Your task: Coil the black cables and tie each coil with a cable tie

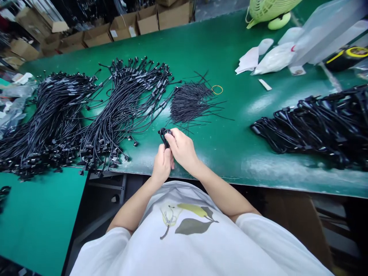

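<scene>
Together, left hand (161,163) and right hand (183,147) pinch cable (163,135) over green table (224,138), boxes (125,27) beyond.

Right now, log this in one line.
left hand: gripping looped black cable; right hand: fingers on same cable; beyond: thin black strips on green tabletop

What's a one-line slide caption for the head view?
Both hands grip a coiled black cable beside a pile of thin black ties.
</scene>
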`<state>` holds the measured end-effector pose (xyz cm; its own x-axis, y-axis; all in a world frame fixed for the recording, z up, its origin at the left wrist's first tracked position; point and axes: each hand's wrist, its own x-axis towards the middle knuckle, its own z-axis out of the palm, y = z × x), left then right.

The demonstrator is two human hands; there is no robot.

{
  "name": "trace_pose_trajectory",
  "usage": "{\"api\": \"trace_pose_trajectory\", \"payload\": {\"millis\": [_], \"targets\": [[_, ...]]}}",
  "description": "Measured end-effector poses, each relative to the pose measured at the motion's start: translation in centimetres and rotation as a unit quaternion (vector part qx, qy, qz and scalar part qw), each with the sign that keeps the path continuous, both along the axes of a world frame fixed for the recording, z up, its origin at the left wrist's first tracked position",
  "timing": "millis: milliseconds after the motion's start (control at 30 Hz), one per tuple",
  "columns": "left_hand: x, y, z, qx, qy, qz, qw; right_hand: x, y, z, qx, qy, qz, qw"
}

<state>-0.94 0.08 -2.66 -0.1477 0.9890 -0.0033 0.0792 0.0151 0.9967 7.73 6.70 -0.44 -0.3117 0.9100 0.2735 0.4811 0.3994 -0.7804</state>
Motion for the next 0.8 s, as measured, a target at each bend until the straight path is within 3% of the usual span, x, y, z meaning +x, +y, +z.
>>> {"api": "trace_pose_trajectory", "payload": {"millis": [267,333,400,500,567,667,800], "targets": [[-0.9,0.1,-0.9,-0.011,0.134,0.002,0.991,0.6,0.5,-0.7,-0.04,0.021,-0.027,0.999],[-1.5,0.7,-0.9,0.028,0.223,0.031,0.974,1.5,1.0,-1.2,-0.067,0.056,-0.031,0.996],[-2.0,1.4,-1.0,0.075,0.314,0.055,0.945,2.2,1.0,-1.9,-0.11,0.101,0.008,0.989],[-1.7,2.1,-1.3,0.105,0.403,0.032,0.908,2.8,0.4,-3.1,-0.185,0.185,0.071,0.962],[-1.1,2.3,-1.4,0.103,0.43,-0.002,0.897,2.9,-0.1,-3.7,-0.217,0.242,0.054,0.944],[-0.3,2.3,-1.6,0.114,0.409,-0.066,0.903,3.6,0.0,-4.2,-0.26,0.321,0.009,0.911],[0.5,2.6,-1.8,0.116,0.341,-0.145,0.922,5.2,0.3,-4.5,-0.316,0.411,0.02,0.855]]}}
